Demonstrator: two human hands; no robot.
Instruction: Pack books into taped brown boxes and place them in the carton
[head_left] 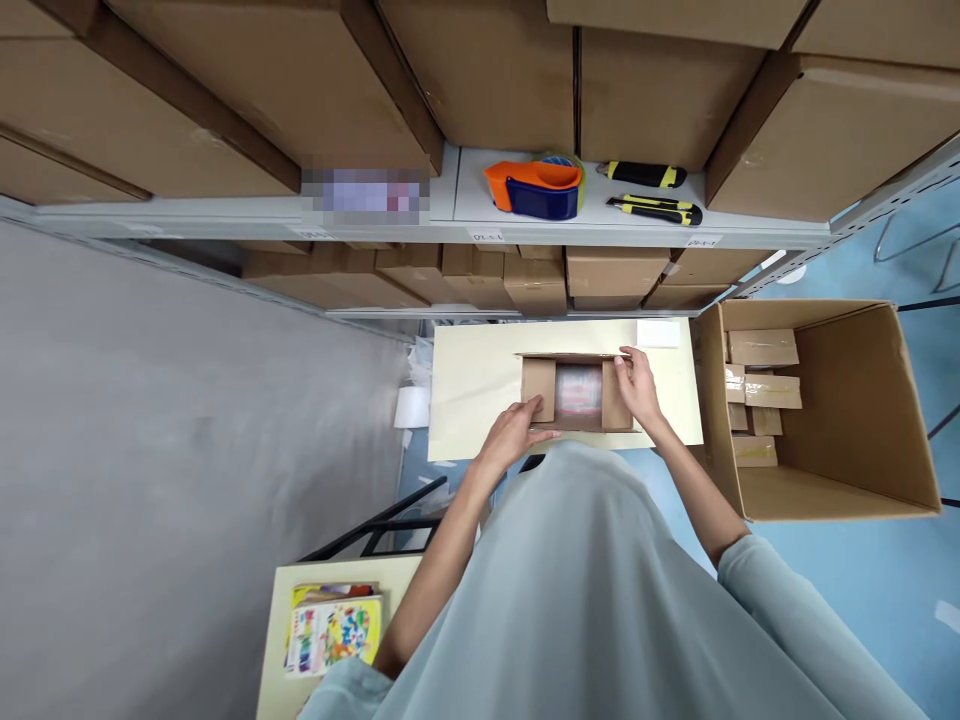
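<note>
A small cardboard box (538, 385) sits on the cream tabletop with its two short side flaps folded inward. Through the gap between them shows something pale and reddish in clear wrap (578, 388); its kind I cannot make out. My left hand (514, 435) grips the box's near left corner, fingers on the left flap and thumb along the near edge. At the far right corner, my right hand (637, 387) holds the box's edge, thumb and forefinger at the rim.
A large open carton (840, 410) with several small taped boxes stands right of the table (472, 370). On the shelf above lie an orange-and-blue tape dispenser (536, 188) and black-and-yellow utility knives (645, 175). Colourful booklets (335, 630) rest on a table at lower left.
</note>
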